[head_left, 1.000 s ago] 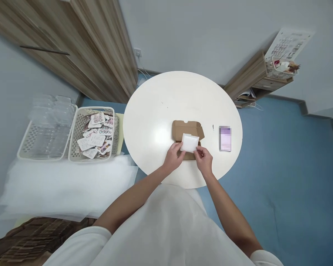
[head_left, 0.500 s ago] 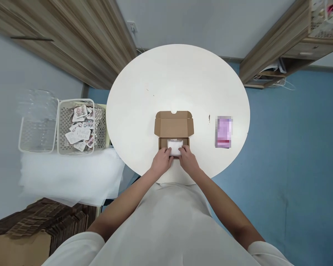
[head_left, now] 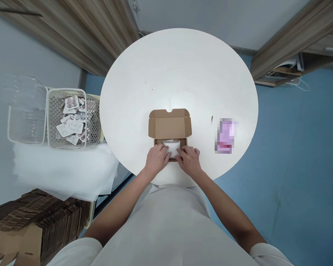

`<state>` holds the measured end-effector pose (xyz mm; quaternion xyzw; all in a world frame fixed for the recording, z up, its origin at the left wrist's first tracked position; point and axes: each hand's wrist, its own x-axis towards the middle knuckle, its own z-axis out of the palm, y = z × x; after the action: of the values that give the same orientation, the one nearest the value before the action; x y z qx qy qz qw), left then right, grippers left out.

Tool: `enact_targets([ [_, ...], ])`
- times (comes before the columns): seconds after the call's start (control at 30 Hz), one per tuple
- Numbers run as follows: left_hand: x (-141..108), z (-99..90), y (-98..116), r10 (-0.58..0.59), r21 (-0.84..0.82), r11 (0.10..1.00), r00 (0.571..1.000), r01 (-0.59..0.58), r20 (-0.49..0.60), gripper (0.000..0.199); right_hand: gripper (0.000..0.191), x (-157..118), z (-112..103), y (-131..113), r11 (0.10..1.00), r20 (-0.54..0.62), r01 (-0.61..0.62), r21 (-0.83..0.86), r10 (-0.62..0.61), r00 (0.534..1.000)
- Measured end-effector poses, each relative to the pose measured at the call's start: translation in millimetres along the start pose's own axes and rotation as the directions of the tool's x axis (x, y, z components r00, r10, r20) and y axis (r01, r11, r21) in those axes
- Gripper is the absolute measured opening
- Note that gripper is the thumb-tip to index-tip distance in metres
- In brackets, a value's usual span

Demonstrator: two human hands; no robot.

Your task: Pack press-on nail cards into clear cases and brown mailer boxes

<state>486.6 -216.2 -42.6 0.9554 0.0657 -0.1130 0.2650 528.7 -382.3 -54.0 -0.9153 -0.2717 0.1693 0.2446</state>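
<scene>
A small brown cardboard box (head_left: pixel 170 127) lies on the white round table, its lid folded back away from me. Inside its tray is a white wrapped packet (head_left: pixel 173 149), like a soft pouch. My left hand (head_left: pixel 157 159) grips the packet's left side, fingers over the box's left wall and thumb near the front. On the opposite side my right hand (head_left: pixel 189 159) has its thumb and forefinger at the packet's right edge, with the other fingers curled outside the box. Both hands partly cover the tray's walls.
A blurred pink-purple item (head_left: pixel 226 136) lies on the table (head_left: pixel 180 66) to the right. Left of the table stand a basket of carded packets (head_left: pixel 67 142) and a clear container (head_left: pixel 26 125). White sheets (head_left: pixel 63 168) and stacked flat cardboard boxes (head_left: pixel 61 225) are nearer me.
The view has shifted a little. The packet sits slightly lower within the box tray, and the fingers of my right hand have spread outward over the right wall.
</scene>
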Motion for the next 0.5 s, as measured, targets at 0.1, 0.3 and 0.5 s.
enact_targets([
  [0.1, 6.3, -10.5, -10.5, -0.095, -0.1, 0.992, 0.968, 0.073, -0.232, 0.033, 0.031, 6.7, -6.3, 12.7, 0.985, -0.166, -0.111, 0.134, 0.133, 0.977],
  [0.3, 31.5, -26.8, -38.6, -0.493, -0.562, 0.752, 0.86, 0.346, -0.131, 0.053, 0.058, 37.5, -15.8, 33.1, 0.742, -0.061, -0.319, 0.59, 0.435, 0.898],
  [0.5, 48.5, -27.5, -36.1, -0.481, -0.785, 0.492, 0.869, 0.377, 0.116, 0.052, 0.047, 61.8, -13.7, 29.0, 0.364, 0.205, -0.376, 0.852, 0.428, 0.88],
])
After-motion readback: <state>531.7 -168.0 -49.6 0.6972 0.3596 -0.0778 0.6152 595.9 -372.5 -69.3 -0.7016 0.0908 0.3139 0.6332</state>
